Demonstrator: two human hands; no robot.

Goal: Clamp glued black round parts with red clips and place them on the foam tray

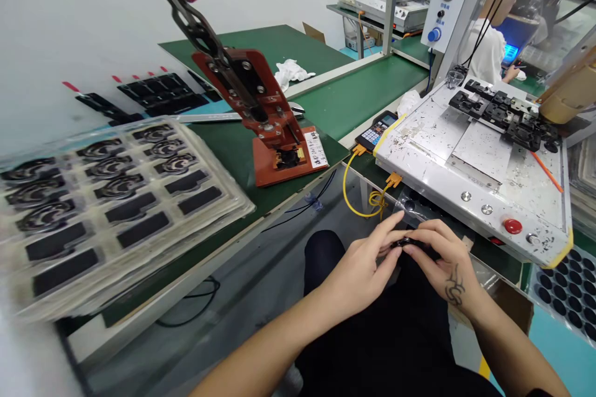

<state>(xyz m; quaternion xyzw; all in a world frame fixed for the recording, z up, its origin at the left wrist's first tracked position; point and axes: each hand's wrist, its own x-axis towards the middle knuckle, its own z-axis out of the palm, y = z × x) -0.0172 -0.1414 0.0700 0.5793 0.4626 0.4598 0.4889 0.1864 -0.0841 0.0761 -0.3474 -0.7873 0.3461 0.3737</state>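
Observation:
My left hand (361, 267) and my right hand (440, 260) meet over my lap, below the edge of the white machine table (437, 164). Together their fingertips pinch a small black part (404, 242), which is mostly hidden by the fingers. The right hand's back carries a dark tattoo. A red hand-lever press (261, 108) stands on the green bench (279, 43) to the upper left of my hands, its handle raised.
A stack of clear trays with black parts (107, 198) lies at left. A black fixture (505, 111) sits on the white machine table, with a red button (513, 226) at its front. A yellow cable (361, 195) hangs near a keypad (375, 131). Another person (488, 43) works behind.

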